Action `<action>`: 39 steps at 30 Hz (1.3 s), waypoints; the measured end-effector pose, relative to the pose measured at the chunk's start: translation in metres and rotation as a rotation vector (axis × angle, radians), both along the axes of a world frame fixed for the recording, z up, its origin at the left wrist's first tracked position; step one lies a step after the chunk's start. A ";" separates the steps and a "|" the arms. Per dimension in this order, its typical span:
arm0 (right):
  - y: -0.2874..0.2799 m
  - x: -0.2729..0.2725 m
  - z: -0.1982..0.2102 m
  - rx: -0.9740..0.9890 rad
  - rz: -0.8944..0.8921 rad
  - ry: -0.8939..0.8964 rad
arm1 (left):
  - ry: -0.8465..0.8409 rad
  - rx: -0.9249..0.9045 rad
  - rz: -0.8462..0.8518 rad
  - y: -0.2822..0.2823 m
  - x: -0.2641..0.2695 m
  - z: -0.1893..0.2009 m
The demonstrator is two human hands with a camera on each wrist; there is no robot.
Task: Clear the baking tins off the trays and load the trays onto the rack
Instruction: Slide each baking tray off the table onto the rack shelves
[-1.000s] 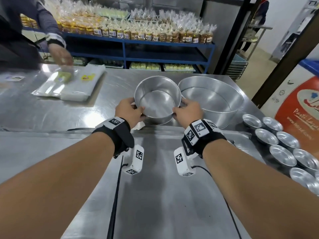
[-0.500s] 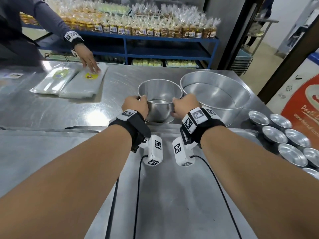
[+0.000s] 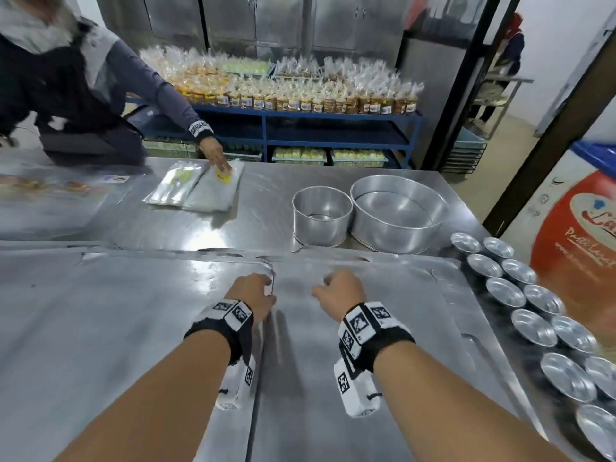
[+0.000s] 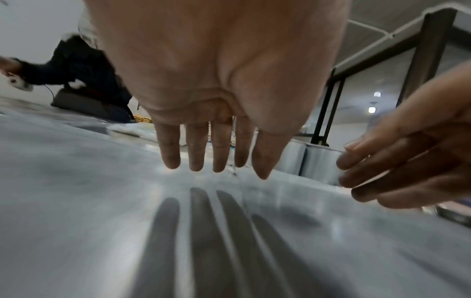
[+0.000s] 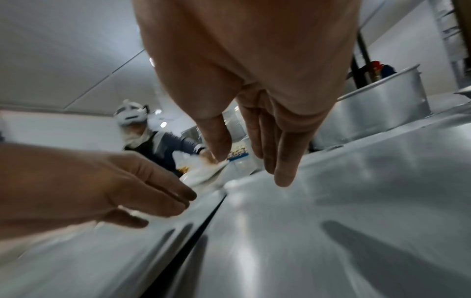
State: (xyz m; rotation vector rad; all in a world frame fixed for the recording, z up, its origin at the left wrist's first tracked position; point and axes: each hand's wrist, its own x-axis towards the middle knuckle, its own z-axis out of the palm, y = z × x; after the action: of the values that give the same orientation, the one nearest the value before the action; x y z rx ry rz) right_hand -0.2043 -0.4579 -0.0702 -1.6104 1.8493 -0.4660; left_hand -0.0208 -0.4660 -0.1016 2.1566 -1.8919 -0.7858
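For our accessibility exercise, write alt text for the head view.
Two empty hands, left and right, hover over bare metal trays. Beyond stand a small round tin and a wider tin; small cups line the right.

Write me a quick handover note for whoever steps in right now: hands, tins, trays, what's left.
Left hand and right hand: both open, holding nothing, over the trays.
Small round tin and big round tin stand side by side on the table beyond the trays.
Left tray and right tray are bare.
Small cups sit to the right.
Left: load both trays onto the rack.
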 end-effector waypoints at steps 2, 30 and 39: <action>0.042 0.012 -0.007 0.034 0.047 0.029 | -0.093 0.074 -0.040 0.045 0.009 -0.002; 0.395 0.113 -0.047 0.205 0.154 0.270 | -0.205 0.196 -0.188 0.442 0.142 -0.014; 0.415 0.153 -0.045 0.182 -0.135 0.328 | -0.200 0.186 0.070 0.455 0.285 -0.004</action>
State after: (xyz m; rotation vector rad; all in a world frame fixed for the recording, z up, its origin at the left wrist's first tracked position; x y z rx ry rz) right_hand -0.0509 -0.0428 -0.1155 -1.5132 2.1826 -0.0869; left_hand 0.2644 -0.0114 -0.1060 2.4843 -1.8887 -0.7880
